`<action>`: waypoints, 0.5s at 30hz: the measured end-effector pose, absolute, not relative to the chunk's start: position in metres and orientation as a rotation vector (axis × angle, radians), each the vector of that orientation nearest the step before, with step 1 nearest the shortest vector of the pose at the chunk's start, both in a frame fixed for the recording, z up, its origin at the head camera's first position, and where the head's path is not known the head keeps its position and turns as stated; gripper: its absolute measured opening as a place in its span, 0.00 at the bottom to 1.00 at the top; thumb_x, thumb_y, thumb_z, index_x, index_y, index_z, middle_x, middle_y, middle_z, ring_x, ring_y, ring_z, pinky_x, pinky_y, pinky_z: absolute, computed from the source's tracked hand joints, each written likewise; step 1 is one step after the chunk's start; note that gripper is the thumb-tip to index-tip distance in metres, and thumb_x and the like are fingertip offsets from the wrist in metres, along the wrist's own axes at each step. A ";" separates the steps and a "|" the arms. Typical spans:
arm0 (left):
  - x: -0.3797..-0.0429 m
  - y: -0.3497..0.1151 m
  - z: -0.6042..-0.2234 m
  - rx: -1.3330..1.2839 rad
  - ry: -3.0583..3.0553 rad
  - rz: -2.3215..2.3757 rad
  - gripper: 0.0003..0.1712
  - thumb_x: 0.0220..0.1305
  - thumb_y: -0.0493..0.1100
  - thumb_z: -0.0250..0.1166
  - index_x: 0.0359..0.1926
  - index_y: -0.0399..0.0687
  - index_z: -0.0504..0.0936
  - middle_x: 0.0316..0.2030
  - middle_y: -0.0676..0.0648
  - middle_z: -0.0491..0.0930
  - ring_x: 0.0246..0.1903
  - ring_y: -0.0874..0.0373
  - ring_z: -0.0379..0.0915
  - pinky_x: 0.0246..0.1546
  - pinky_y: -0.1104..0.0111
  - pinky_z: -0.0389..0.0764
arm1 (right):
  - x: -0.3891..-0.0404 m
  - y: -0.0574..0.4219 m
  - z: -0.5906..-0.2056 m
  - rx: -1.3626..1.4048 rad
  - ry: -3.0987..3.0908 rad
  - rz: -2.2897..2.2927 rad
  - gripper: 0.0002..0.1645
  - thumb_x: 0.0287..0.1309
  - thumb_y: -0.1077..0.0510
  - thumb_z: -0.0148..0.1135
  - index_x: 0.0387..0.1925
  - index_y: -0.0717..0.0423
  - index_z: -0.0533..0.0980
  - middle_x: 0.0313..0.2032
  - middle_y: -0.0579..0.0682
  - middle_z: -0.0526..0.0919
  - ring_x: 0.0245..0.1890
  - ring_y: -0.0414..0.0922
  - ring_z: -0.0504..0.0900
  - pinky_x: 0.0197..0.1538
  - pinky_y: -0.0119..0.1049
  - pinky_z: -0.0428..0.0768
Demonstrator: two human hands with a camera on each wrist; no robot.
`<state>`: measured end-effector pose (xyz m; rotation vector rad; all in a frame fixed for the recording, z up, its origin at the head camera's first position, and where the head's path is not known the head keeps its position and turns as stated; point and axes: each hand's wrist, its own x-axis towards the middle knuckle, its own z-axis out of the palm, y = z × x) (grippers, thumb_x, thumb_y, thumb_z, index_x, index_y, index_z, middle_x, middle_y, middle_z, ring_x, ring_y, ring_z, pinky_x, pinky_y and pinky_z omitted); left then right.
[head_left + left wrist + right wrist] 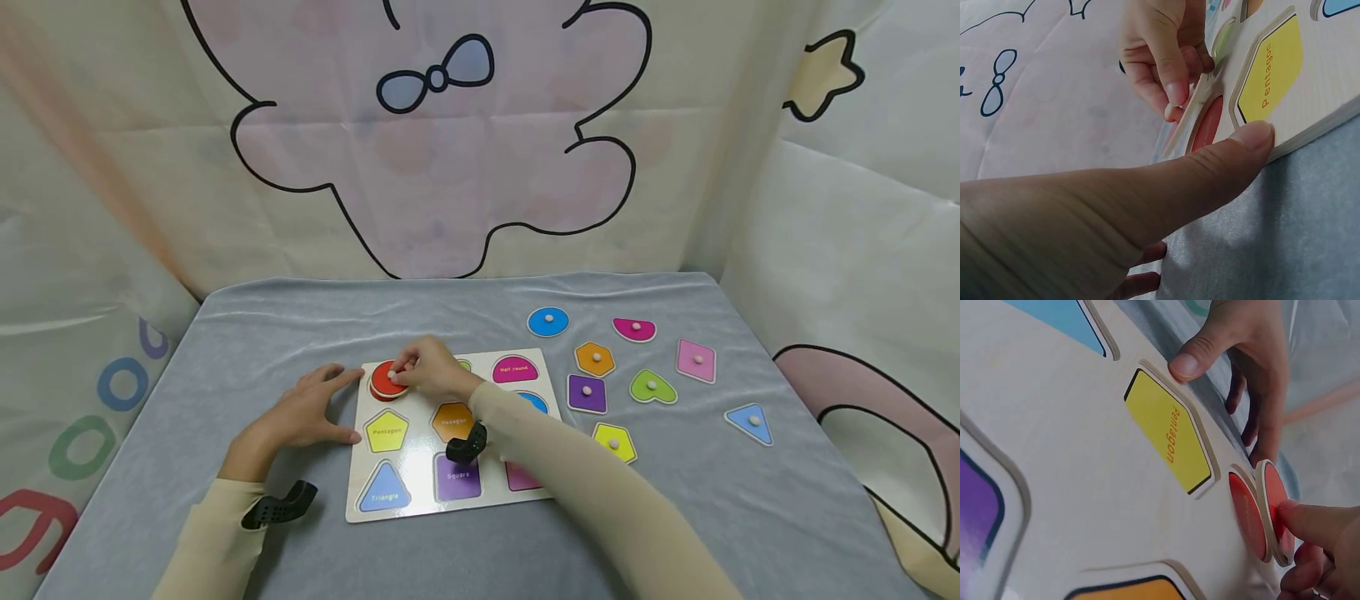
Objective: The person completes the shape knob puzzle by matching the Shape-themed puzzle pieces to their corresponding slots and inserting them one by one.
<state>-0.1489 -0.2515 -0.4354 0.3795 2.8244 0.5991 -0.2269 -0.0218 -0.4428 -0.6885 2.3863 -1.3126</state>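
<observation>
My right hand (437, 367) pinches the small knob of a red round puzzle piece (382, 384) at the far left corner of a white wooden shape board (420, 467). In the right wrist view the red piece (1274, 487) stands tilted over the red round recess (1246, 515), its lower edge close to the board. My left hand (303, 410) rests at the board's left edge. Its thumb (1250, 136) touches the edge beside the yellow Pentagon recess (1274, 69), and its other fingers reach toward the far left corner, holding nothing.
Right of the board lie several loose knobbed pieces, among them a blue oval (547, 322), a pink half round (634, 330), a green heart (653, 387), a purple square (587, 393) and a blue triangle (750, 423). A grey cloth (300, 325) covers the table.
</observation>
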 end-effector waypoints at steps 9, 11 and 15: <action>-0.149 -0.251 -0.436 0.371 2.823 0.601 0.60 0.44 0.61 0.81 0.76 0.50 0.64 0.71 0.29 0.60 0.69 0.26 0.57 0.61 0.29 0.64 | -0.226 -0.027 -0.447 -0.691 2.468 -1.236 0.05 0.61 0.60 0.70 0.31 0.58 0.86 0.18 0.41 0.69 0.20 0.35 0.67 0.27 0.24 0.63; -0.149 -0.251 -0.436 0.370 2.824 0.603 0.60 0.44 0.61 0.81 0.76 0.50 0.64 0.71 0.29 0.60 0.69 0.27 0.57 0.61 0.29 0.64 | -0.227 -0.029 -0.448 -0.683 2.485 -1.213 0.05 0.60 0.59 0.71 0.31 0.56 0.86 0.17 0.41 0.69 0.20 0.35 0.67 0.27 0.24 0.63; -0.149 -0.251 -0.436 0.370 2.827 0.605 0.60 0.44 0.61 0.81 0.76 0.50 0.64 0.71 0.29 0.61 0.69 0.27 0.57 0.62 0.29 0.64 | -0.227 -0.032 -0.449 -0.656 2.520 -1.159 0.04 0.60 0.57 0.71 0.30 0.53 0.87 0.16 0.40 0.70 0.20 0.35 0.68 0.26 0.25 0.63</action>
